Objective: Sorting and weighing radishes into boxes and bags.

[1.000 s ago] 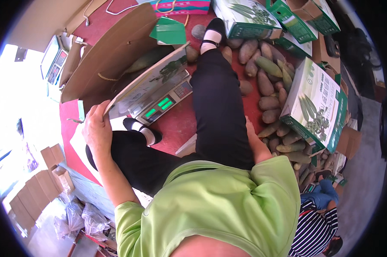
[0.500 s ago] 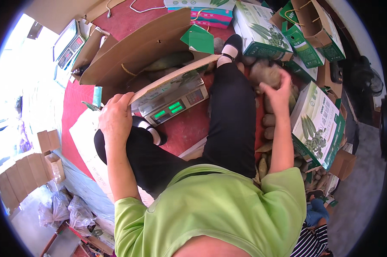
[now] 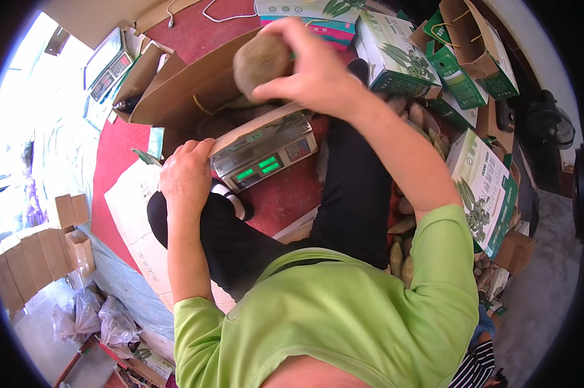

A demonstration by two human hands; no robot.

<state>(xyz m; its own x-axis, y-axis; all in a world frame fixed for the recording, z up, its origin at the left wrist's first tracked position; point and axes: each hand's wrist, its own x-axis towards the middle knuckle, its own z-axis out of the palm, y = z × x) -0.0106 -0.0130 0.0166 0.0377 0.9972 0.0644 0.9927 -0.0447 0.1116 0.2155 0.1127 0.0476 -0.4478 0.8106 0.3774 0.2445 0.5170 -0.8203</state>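
black fan (image 3: 555,126), box (image 3: 192,81) overlapping scale (image 3: 266,167)

A black fan (image 3: 552,127) stands at the far right. A white cord (image 3: 227,17) curls near the top edge, left of a pink-and-blue box (image 3: 340,33). At lower left, clear plastic bags (image 3: 117,321) sit below bent brown cardboard (image 3: 27,268); a striped shirt (image 3: 474,367) shows at lower right.

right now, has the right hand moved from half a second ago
Yes, the right hand moved left: from the pile right of the scale to over the open box, holding a vegetable.
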